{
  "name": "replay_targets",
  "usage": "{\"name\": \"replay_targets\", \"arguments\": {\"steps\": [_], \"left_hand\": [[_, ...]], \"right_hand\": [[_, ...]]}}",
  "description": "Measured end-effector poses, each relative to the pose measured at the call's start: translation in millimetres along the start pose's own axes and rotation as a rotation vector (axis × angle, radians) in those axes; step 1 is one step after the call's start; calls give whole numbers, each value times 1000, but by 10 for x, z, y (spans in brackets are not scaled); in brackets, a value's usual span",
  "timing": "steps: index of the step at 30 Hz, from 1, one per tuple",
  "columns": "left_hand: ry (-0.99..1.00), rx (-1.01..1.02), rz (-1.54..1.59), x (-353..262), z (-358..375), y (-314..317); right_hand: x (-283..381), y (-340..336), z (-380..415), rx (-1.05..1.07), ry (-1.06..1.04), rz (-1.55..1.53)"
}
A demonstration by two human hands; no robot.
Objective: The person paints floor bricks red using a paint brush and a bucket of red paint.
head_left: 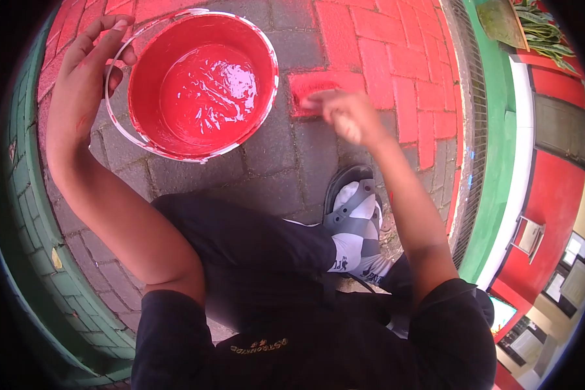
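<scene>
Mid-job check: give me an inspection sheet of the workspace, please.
Surface: pavers, part red, part bare grey.
Job's things: bucket with wet-looking red paint inside; white-streaked rim.
Clutter: what looks like a yellow leaf on the green bricks.
Left hand: at the bucket's handle, fingers curled round it.
Right hand: over a red patch; too blurred to tell what it holds.
Cables: nothing seen.
Surroundings: grate, green strip and plant, right of view.
</scene>
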State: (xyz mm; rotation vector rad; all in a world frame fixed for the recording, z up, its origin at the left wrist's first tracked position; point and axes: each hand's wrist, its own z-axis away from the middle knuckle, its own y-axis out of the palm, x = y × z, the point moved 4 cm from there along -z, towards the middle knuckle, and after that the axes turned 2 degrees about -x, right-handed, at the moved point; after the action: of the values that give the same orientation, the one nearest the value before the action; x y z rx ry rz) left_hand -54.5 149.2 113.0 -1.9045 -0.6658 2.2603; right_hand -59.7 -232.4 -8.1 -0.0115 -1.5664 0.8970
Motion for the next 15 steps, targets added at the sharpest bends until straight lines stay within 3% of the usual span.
{"name": "replay_targets", "arguments": {"steps": [2,7,9,10,12,13,15], "left_hand": [[-9,0,8,35,-22,-20],[-33,13,-33,19,-11,12],[-34,1,-38,-12,7,28],[-40,-9,-46,-14,16,23],[-37,-6,-32,13,6,0],[-32,-6,-13,26,-4,-7],[-30,-11,-8,36,-9,-7]], "right_hand": [[81,127,120,103,-204,230],[133,10,173,270,-56,134],[29,-47,-24,40,80,-191],[10,-24,-89,41,80,-195],[-179,-41,-145,-278,501,-634],[-199,33,-167,-356,506,-743],[-188,60,-133,-450,505,-679]]}}
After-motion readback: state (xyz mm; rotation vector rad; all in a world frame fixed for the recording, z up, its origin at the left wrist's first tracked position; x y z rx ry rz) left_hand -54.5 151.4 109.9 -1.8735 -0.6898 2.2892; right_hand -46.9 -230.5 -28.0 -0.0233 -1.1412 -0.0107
